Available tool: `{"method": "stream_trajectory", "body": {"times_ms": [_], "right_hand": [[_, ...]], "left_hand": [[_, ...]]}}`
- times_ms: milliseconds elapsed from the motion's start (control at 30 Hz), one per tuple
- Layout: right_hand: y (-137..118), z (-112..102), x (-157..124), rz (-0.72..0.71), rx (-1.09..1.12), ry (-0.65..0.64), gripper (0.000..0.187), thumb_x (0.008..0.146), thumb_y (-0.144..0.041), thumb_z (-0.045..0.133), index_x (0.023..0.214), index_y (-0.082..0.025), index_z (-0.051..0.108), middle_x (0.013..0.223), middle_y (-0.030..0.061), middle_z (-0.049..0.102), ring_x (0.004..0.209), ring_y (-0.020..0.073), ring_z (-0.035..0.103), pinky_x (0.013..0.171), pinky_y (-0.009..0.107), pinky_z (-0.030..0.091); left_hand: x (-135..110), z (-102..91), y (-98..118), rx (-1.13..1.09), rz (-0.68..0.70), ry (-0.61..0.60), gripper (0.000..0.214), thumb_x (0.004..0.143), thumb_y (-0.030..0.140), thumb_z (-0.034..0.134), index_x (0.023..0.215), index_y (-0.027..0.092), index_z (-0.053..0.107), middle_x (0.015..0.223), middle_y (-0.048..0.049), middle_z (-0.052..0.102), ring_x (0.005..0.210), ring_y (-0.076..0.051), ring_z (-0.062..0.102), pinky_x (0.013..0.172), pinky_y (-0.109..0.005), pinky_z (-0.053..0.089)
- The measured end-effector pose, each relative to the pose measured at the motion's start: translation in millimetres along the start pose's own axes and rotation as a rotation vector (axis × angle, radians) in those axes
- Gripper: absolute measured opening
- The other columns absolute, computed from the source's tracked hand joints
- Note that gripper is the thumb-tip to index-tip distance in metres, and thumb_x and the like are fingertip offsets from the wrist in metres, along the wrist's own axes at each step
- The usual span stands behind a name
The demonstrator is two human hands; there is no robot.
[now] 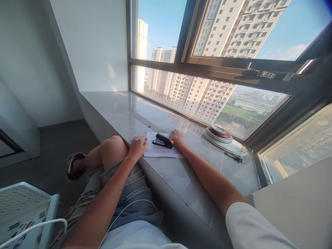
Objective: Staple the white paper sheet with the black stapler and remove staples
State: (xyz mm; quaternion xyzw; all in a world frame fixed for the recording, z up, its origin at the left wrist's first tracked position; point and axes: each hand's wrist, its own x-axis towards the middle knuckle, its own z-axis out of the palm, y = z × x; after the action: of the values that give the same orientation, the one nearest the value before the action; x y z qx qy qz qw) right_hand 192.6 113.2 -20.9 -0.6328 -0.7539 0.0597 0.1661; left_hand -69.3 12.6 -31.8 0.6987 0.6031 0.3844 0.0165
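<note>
A printed sheet of paper (pixel 158 152) lies on the grey stone sill, with a black stapler (pixel 164 140) resting on it, tilted slightly across the page. My left hand (pixel 138 147) is at the paper's left edge, its fingers bent together on that edge; a small bluish spot shows by the fingertips, too small to name. At the other side, my right hand (pixel 178 139) lies beside the stapler's right end with fingers stretched out and apart, over the paper's right edge. A bit of orange shows between the stapler and this hand.
Stacked plates (pixel 219 136) stand on the sill (pixel 197 173) to the right, with a dark strap or cord (pixel 234 158) in front. A tiny dark object (pixel 149 126) lies beyond the paper. Windows line the far side. A white perforated cart (pixel 23 200) stands lower left, near a white cable (pixel 33 230).
</note>
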Motion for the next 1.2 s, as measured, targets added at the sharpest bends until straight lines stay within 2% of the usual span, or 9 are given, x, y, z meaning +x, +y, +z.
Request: {"method": "stream_trajectory", "body": {"times_ms": [133,233,333,400,467,633,867,1000,1200], "right_hand": [[5.3,-6.2,-4.3,-0.038,0.136,0.151,0.043,0.101,-0.037,0.044,0.137,-0.018,0.058,0.151,0.0181,0.051,0.143,0.0351,0.043,0.118,0.06,0.031],[2.8,-15.8,-9.2,-0.22,0.376,0.247,0.045,0.104,-0.048,0.036,0.121,-0.019,0.065,0.125,0.0145,0.068,0.122,0.0298,0.059,0.107,0.046,0.045],[0.7,-26.6,-20.1,-0.511,0.568,0.027,0.059,0.103,-0.063,0.03,0.112,-0.02,0.07,0.106,0.0077,0.072,0.101,0.0243,0.066,0.09,0.035,0.052],[-2.2,-30.2,-27.6,-0.643,0.557,-0.148,0.059,0.096,-0.07,0.045,0.116,-0.021,0.07,0.101,0.0049,0.073,0.092,0.0232,0.066,0.081,0.033,0.052],[-5.5,-30.2,-31.5,-0.687,0.5,-0.177,0.058,0.086,-0.068,0.063,0.122,-0.023,0.069,0.102,0.0038,0.073,0.089,0.0235,0.066,0.077,0.032,0.051],[11.3,-28.6,-18.7,-0.552,0.604,-0.06,0.052,0.078,-0.056,0.076,0.116,-0.02,0.071,0.101,0.0061,0.075,0.091,0.0263,0.067,0.083,0.038,0.054],[106.3,-47.7,-5.5,-0.15,0.759,0.324,0.063,0.07,-0.056,0.08,0.118,-0.017,0.069,0.107,0.0127,0.076,0.1,0.0326,0.068,0.094,0.052,0.053],[135.5,-56.3,-8.3,-0.102,0.726,0.216,0.057,0.065,-0.051,0.082,0.11,-0.016,0.074,0.097,0.0085,0.077,0.097,0.0321,0.069,0.094,0.047,0.053],[126.4,-64.7,-9.4,-0.211,0.721,0.015,0.042,0.067,-0.041,0.079,0.103,-0.019,0.078,0.097,0.0047,0.077,0.099,0.0307,0.068,0.096,0.045,0.049]], "left_hand": [[10.2,10.8,16.2,0.04,-0.034,-0.099,0.033,0.097,0.02,0.046,0.121,0.016,0.068,0.129,-0.0139,0.068,0.125,-0.03,0.058,0.108,-0.04,0.045],[19.6,20.1,24.1,0.142,-0.106,-0.19,0.042,0.102,0.027,0.043,0.137,0.012,0.06,0.148,-0.0185,0.056,0.14,-0.031,0.047,0.115,-0.042,0.038],[22.6,26.4,24.0,0.239,-0.107,-0.235,0.048,0.104,0.031,0.04,0.146,0.012,0.053,0.157,-0.0228,0.044,0.148,-0.035,0.038,0.119,-0.049,0.031],[21.8,27.4,20.7,0.254,-0.078,-0.25,0.047,0.104,0.028,0.038,0.146,0.013,0.053,0.158,-0.022,0.043,0.148,-0.034,0.038,0.12,-0.049,0.03],[20.7,26.6,17.3,0.244,-0.065,-0.26,0.045,0.104,0.025,0.039,0.144,0.012,0.054,0.158,-0.0206,0.044,0.148,-0.032,0.039,0.121,-0.046,0.03],[19.4,22.6,14.0,0.204,-0.068,-0.24,0.042,0.102,0.02,0.041,0.14,0.01,0.056,0.158,-0.0188,0.046,0.146,-0.029,0.043,0.12,-0.042,0.032],[15.5,17.5,12.7,0.132,-0.051,-0.182,0.043,0.1,0.013,0.039,0.139,0.015,0.056,0.161,-0.0161,0.039,0.133,-0.031,0.056,0.113,-0.045,0.042],[15.5,16.0,12.8,0.102,-0.065,-0.18,0.041,0.098,0.013,0.042,0.136,0.013,0.058,0.161,-0.0164,0.04,0.131,-0.032,0.058,0.11,-0.046,0.046],[14.8,15.6,11.9,0.095,-0.082,-0.182,0.041,0.099,0.017,0.041,0.136,0.013,0.058,0.161,-0.016,0.04,0.126,-0.034,0.06,0.101,-0.045,0.052]]}}
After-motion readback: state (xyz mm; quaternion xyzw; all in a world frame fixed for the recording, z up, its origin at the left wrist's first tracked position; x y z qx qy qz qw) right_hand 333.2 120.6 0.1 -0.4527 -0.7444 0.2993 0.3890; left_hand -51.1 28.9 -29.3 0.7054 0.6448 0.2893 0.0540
